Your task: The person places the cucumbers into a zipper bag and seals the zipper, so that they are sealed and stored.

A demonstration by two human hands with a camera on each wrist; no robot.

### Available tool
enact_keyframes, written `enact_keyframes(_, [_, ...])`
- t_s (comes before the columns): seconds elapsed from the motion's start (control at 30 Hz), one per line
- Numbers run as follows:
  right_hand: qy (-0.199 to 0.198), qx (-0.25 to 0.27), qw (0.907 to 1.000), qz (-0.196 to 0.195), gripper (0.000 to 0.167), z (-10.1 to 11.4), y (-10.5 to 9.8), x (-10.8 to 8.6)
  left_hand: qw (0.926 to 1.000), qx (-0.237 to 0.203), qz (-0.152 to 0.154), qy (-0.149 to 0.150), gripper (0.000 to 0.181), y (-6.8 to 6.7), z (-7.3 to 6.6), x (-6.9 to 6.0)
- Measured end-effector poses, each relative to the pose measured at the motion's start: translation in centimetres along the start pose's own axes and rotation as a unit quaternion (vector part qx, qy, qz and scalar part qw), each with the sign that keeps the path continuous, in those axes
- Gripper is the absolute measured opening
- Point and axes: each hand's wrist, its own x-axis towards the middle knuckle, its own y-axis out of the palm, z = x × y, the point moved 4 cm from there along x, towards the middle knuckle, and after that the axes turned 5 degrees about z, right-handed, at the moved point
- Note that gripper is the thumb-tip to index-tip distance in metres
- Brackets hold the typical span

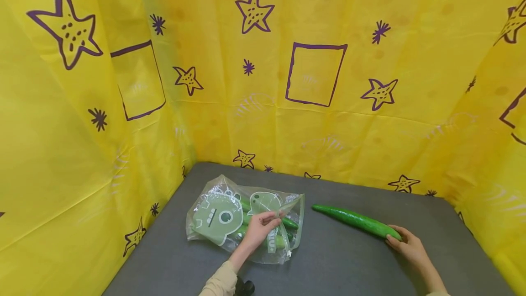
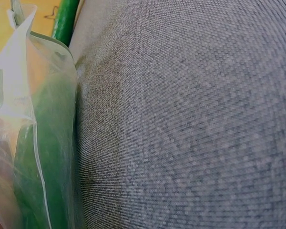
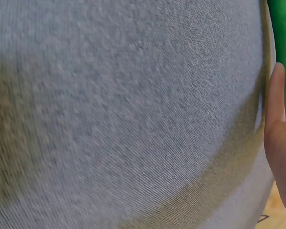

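Note:
A clear zip bag (image 1: 218,218) with green cartoon prints lies on the table, its mouth toward the right. Several green cucumbers show through its film, one seen close up in the left wrist view. With thumb and fingers my left hand (image 1: 262,228) pinches the film near the bag's mouth. To the right of the bag, a long loose cucumber (image 1: 355,219) points its thin end at the mouth. My right hand (image 1: 411,246) grips its thick end. In the right wrist view, fingers (image 3: 278,93) lie along the cucumber (image 3: 282,38); the rest is cut off.
The grey cloth-covered table (image 1: 337,264) extends around the bag and cucumber. Yellow curtains (image 1: 320,140) with purple stars stand along its back and sides. A small black object (image 1: 245,288) sits by the left sleeve at the bottom edge.

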Motion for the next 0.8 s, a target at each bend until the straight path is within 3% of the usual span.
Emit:
enact_keyframes(0.1, [0.009,0.096,0.9953,0.013,0.050,-0.5,0.3,-0.1,1.0000,0.004,0.000,0.004,0.026,0.0,0.0,0.0])
enact_keyframes(0.23, [0.009,0.172,0.9848,0.016,0.033,-0.9,0.6,-0.2,1.0000,0.006,0.002,0.007,0.027,0.0,-0.1,0.0])
enact_keyframes(0.4, [0.011,0.214,0.9766,0.016,0.029,-1.1,0.9,-0.2,1.0000,0.005,-0.001,-0.003,0.027,0.0,0.0,0.0])
enact_keyframes(0.8, [0.020,0.257,0.9661,0.009,0.033,-1.3,1.0,-0.4,0.9996,-0.006,-0.005,-0.027,0.027,0.0,0.3,0.0])
